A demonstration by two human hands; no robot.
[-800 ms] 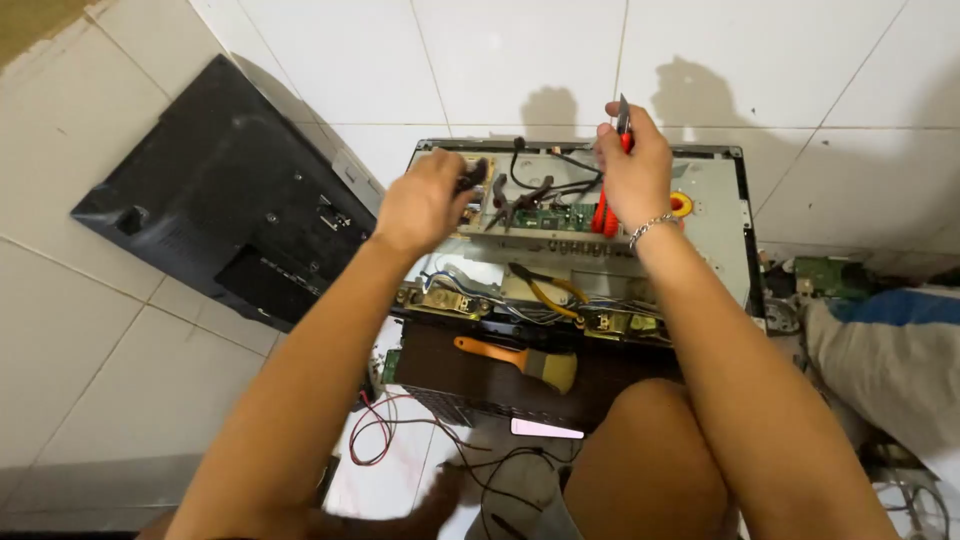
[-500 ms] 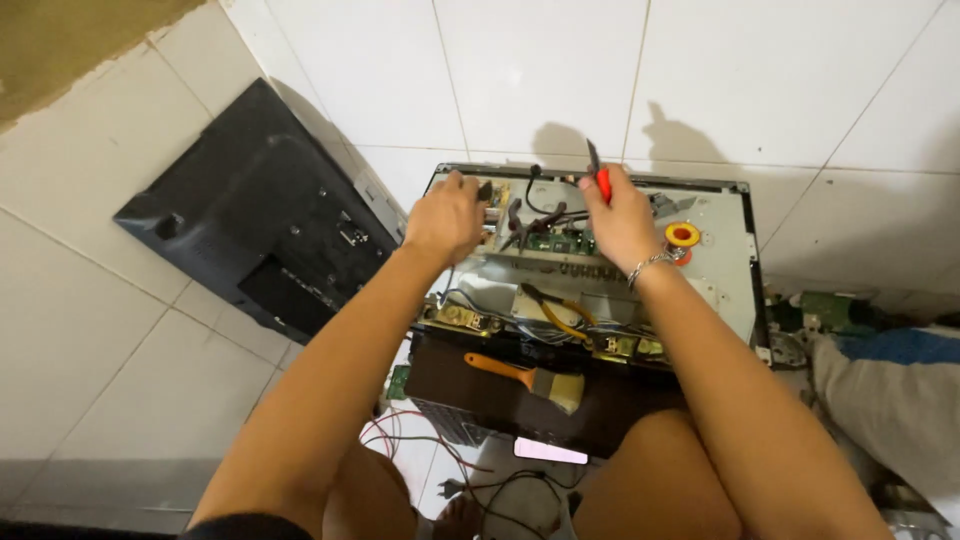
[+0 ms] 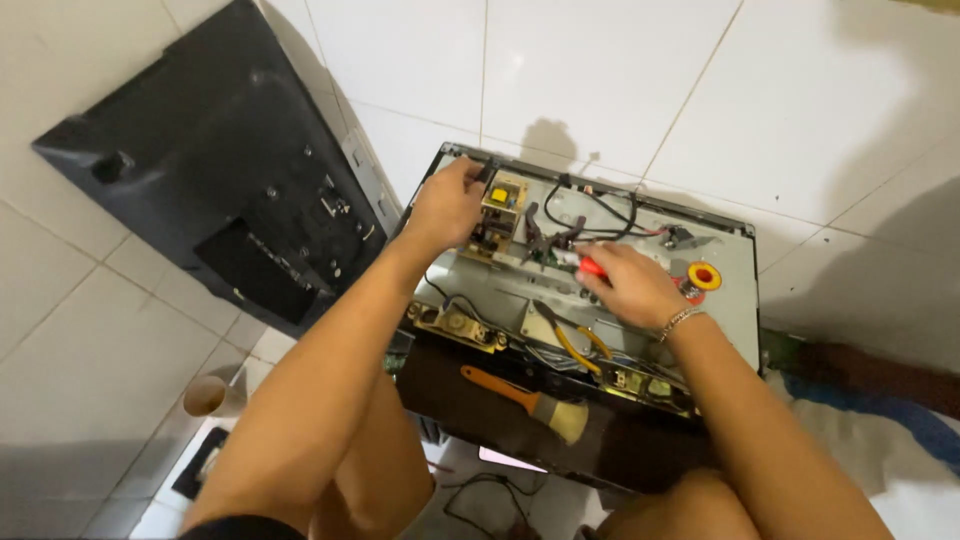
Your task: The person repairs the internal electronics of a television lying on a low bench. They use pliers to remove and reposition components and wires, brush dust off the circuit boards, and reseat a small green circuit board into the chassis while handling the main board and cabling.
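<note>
Head view: right hand, earlier raised at twelve o'clock, now presses its pinched red-handled tool onto the open chassis; left hand grips the circuit board.

floor: white glossy tiles; grey grout | soft shadows

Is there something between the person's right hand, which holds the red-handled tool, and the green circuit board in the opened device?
Nothing visible blocks it. The right hand holds the red-handled tool with its tip already at the green circuit board. Black cables loop beside and behind that spot, not across it. The left hand rests at the yellow board, apart.
</note>
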